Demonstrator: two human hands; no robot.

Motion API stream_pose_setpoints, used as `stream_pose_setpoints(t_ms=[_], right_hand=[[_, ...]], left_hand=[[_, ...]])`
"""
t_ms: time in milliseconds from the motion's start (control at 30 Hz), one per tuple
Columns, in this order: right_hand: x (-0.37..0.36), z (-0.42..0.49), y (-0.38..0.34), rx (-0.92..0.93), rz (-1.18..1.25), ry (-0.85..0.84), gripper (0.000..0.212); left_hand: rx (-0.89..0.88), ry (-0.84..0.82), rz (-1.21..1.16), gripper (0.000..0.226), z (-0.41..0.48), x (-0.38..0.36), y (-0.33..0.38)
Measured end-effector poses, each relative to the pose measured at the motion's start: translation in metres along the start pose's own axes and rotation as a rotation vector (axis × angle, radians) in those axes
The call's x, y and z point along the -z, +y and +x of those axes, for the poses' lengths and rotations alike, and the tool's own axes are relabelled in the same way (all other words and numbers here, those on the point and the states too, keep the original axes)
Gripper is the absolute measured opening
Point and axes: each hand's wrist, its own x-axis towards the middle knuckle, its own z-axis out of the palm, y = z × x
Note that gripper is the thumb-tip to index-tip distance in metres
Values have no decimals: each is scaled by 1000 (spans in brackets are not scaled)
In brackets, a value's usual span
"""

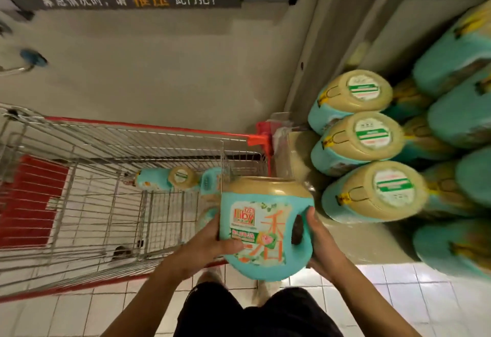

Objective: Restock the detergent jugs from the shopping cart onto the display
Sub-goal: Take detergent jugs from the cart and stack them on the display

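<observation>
The display (358, 243) on the right already carries many stacked jugs (356, 140), lying on their sides with caps outward. The cart (132, 124) has at least two spare jugs (154, 178) at its far end, so the job looks well along but unfinished. The held jug (265, 230) hangs between cart and display, left hand (212, 241) clasping its side, right hand (321, 241) gripping at its handle

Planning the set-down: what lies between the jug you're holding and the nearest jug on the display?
In the head view, only a narrow stretch of beige ledge shows between the held jug and the nearest display jug.
</observation>
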Motion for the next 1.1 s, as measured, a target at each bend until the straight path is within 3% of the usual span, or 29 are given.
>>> stream_pose_setpoints(t_ms=[67, 167, 300, 433, 667, 800, 1100], right_hand=[[23, -21, 3, 47, -131, 15, 129], [50, -51, 1, 103, -294, 89, 94], [91, -85, 2, 170, -375, 132, 88], [119, -108, 6, 190, -365, 167, 67], [148, -126, 3, 243, -320, 215, 110], [155, -125, 16, 312, -178, 342, 128], [145, -128, 48, 363, 24, 596, 99]], left_hand=[[-19, -61, 62, 90, -1, -16, -8], [-69, -102, 158, 101, 4, -42, -19], [-109, -55, 316, 116, 22, -79, -33], [-137, -72, 460, 131, 45, -110, -41], [-203, -42, 530, 119, 76, -149, -51], [-250, -5, 563, 124, 94, -163, -54], [-244, 1, 549, 115, 100, -185, -46]])
